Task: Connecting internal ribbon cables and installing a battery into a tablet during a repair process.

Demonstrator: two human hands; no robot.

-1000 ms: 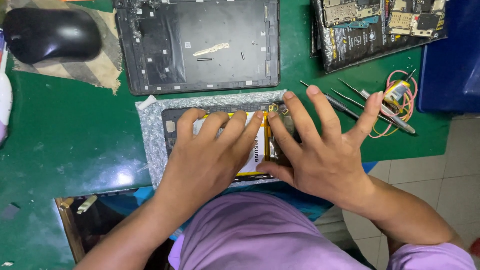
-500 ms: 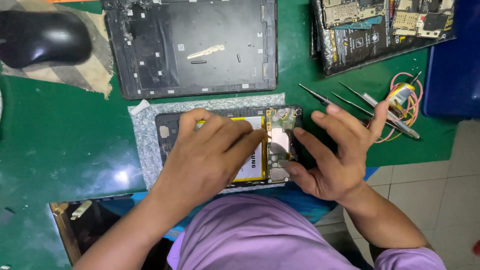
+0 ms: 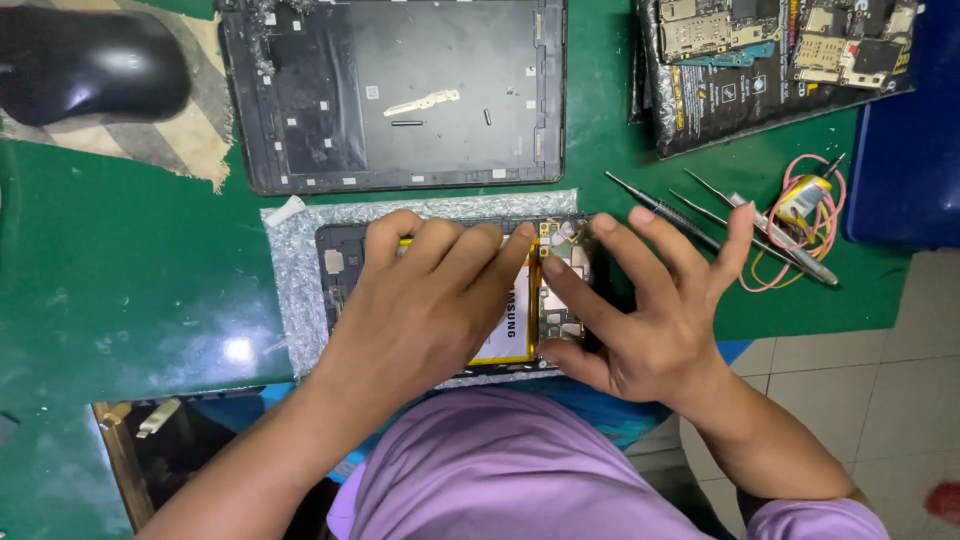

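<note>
An opened tablet (image 3: 340, 262) lies on a grey foam sheet (image 3: 290, 290) at the near edge of the green table. Its yellow-edged white battery (image 3: 508, 325) and circuit board (image 3: 562, 290) show between my hands. My left hand (image 3: 425, 300) lies flat on the battery, fingers pointing right. My right hand (image 3: 650, 310) rests on the tablet's right end, index finger pressing on the circuit board, thumb at the lower edge, the other fingers spread and raised. Neither hand holds anything.
A dark tablet back cover (image 3: 400, 90) lies behind. A black mouse (image 3: 85, 65) sits at the far left on a cloth. Circuit boards (image 3: 770, 50) lie far right. Metal tools (image 3: 730, 225), a small wire coil (image 3: 805, 205) and a blue box (image 3: 915, 120) are at the right.
My right hand has slid left along the tablet, its index finger now on the circuit board. My left hand stays pressed on the battery.
</note>
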